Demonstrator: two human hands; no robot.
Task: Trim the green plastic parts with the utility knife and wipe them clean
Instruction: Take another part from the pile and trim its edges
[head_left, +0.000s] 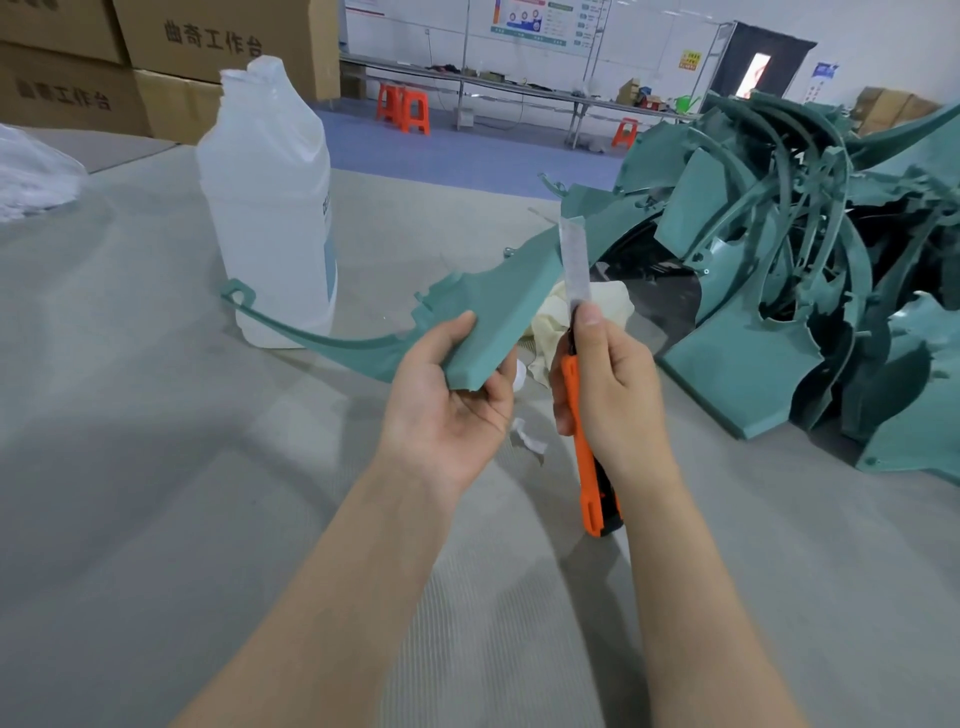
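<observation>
My left hand (447, 410) grips the near end of a long curved green plastic part (498, 306), held above the table; its thin arm sweeps left to a small loop by the bottle. My right hand (608, 395) holds an orange utility knife (587, 467) upright, thumb on the slider. The extended blade (575, 265) stands against the part's far right edge. A cream cloth (556, 317) lies crumpled on the table behind both hands, partly hidden.
A translucent white bottle (270, 208) stands at the left middle. A big pile of green plastic parts (810, 280) fills the right side. White scraps (530, 436) lie under my hands. The grey table (156, 467) stretches left and near; cardboard boxes (104, 62) stand behind.
</observation>
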